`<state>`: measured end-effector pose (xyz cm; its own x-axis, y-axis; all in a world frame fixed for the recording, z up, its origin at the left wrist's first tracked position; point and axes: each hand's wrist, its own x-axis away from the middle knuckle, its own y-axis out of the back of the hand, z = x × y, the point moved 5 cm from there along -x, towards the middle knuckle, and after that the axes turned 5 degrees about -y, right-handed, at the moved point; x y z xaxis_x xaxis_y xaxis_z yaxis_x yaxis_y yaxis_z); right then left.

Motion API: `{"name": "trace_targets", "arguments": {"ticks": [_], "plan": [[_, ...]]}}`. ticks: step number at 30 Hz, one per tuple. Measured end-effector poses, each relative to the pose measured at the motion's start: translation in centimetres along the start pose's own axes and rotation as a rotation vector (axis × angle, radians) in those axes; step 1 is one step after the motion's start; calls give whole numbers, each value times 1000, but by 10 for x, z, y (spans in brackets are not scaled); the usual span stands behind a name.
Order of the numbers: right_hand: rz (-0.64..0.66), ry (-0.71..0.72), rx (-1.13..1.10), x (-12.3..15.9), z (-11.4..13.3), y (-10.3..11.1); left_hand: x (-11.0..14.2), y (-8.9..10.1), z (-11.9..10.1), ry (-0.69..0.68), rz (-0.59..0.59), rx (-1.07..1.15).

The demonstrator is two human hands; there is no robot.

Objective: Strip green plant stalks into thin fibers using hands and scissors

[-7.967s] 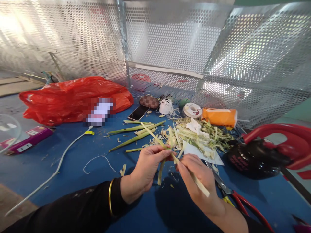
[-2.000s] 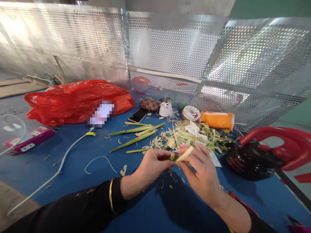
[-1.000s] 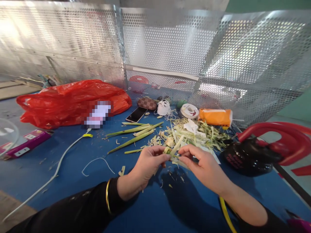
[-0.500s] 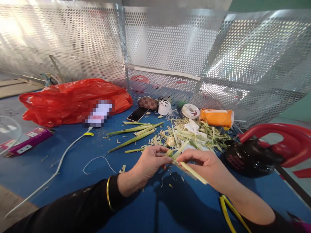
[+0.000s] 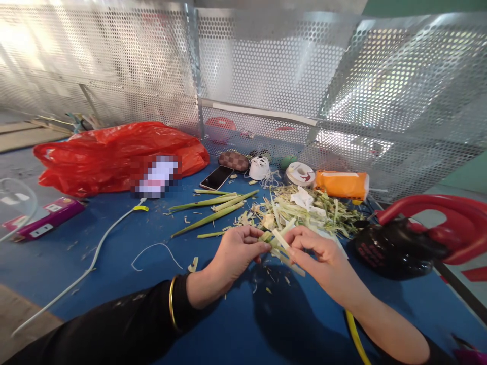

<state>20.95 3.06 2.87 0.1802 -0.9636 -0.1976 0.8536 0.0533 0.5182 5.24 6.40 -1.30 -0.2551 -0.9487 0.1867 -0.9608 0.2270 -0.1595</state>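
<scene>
My left hand (image 5: pixel 238 248) pinches a small bunch of crossed leaf strips (image 5: pixel 268 236), pale green, between thumb and fingers. A pale flat leaf strip (image 5: pixel 280 238) stands up from the bunch, gripped at its lower end by the thumb and fingers of my right hand (image 5: pixel 317 251). Other strip ends stick out below, between the hands. Both hands hover above the blue tabletop (image 5: pixel 213 324). How the strips cross is partly hidden by my fingers. Just beyond lie several long green leaf blades (image 5: pixel 211 220) and a heap of leaf shreds (image 5: pixel 331 210).
At the back are a red plastic bag (image 5: pixel 95 157), phones (image 5: pixel 217 177), a patterned case (image 5: pixel 234 160), a white tape roll (image 5: pixel 300 174) and an orange packet (image 5: pixel 342 185). A black bag (image 5: pixel 395 248) stands right; a white cable (image 5: pixel 95 258) and purple box (image 5: pixel 49 218) lie left.
The pale strip pointed down to the right beneath my right hand; now it points up and left, its end between those fingers. My left hand keeps its pinch.
</scene>
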Motion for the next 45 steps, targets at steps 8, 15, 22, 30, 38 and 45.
{"name": "trace_targets", "arguments": {"ticks": [8,15,22,30,38,45], "plan": [[55,20,70,0,4,-6,1,0,-1,3,-6,-15],[68,15,116,1,1,-10,1,-1,2,-9,2,-66],[-7,-27,245,5,0,-13,1,0,10,-12,-21,3],[-146,125,436,12,1,-14,0,-3,16,-13,4,114],[-204,75,397,13,-3,-13,8,-13,13,-30,132,-57],[-89,10,477,4,-1,-7,9,-14,14,-52,248,-281]]}}
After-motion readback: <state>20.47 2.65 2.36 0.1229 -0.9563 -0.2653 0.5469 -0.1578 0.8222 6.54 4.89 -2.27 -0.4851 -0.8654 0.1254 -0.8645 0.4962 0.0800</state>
